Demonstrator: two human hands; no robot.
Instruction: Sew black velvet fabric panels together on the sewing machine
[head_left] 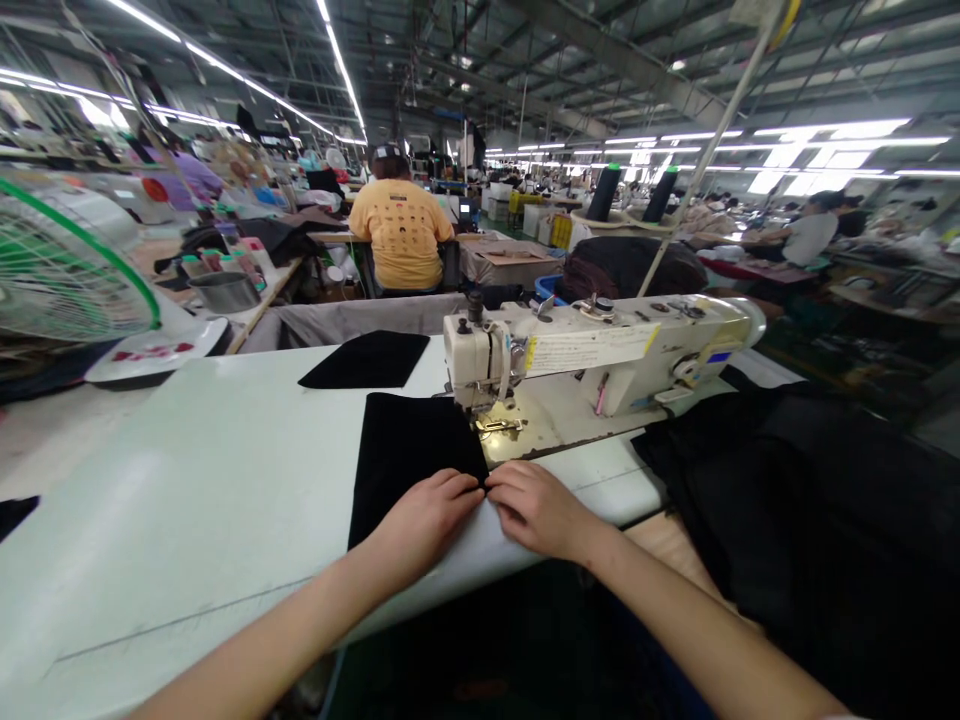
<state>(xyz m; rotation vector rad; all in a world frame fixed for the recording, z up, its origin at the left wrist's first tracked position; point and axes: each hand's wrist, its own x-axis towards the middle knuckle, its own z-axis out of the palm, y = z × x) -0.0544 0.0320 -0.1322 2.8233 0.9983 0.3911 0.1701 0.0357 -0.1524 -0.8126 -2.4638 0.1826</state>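
The left hand (427, 515) and the right hand (536, 505) lie with fingers bent on the near corner of a black cloth piece (409, 450), pinching its edge where they meet. The cloth lies flat on the pale table (187, 480), just before the sewing machine (592, 360). Farther back lies another black piece (367, 360), and beyond it a person in a yellow shirt (401, 235) sits.

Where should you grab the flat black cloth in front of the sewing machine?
Probably pinch the black cloth at its near right corner, coming from the near side: it lies flat, and the sewing machine crowds its far right corner.
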